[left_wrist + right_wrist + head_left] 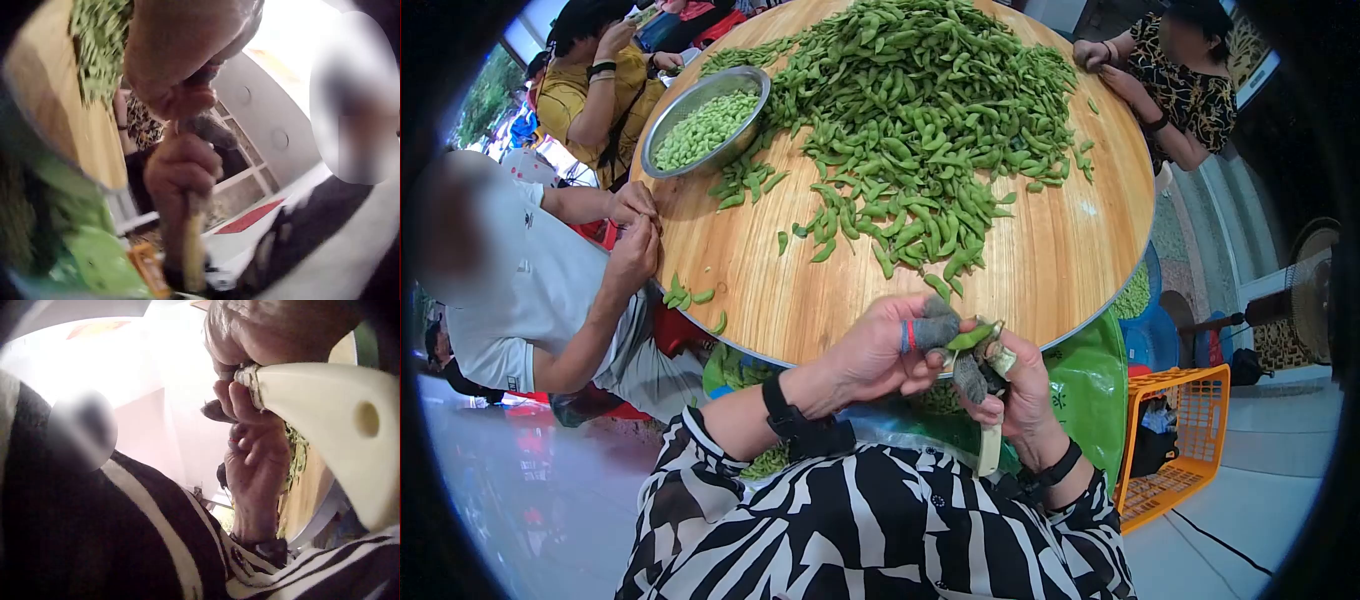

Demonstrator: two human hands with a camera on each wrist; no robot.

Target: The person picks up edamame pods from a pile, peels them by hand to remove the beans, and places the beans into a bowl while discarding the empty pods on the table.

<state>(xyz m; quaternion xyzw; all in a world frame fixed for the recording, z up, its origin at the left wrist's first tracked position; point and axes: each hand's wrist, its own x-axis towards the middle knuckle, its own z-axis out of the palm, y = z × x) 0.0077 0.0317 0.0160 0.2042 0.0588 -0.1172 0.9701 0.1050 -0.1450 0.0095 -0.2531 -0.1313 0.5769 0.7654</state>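
Observation:
A green pod (970,338) is pinched by my left hand (885,345), whose thumb and finger wear grey covers, one with a red band. Close against it, my right hand (1022,385) grips a tool with a pale handle (989,450); a grey cover shows on its digit too. The right wrist view shows the handle (312,390) with a hole and wrapping near my right hand (275,331); the tool's working end is hidden. Behind it is my left hand (259,469). In the left wrist view, my left hand (187,56) is above my right hand (184,169).
A large pod heap (920,110) covers much of the round wooden table (750,250). A metal bowl (752,125) holds shelled beans. Other people sit around the table. An orange crate (1222,425), a green bag (1090,385) and blue tubs (1157,335) stand at right.

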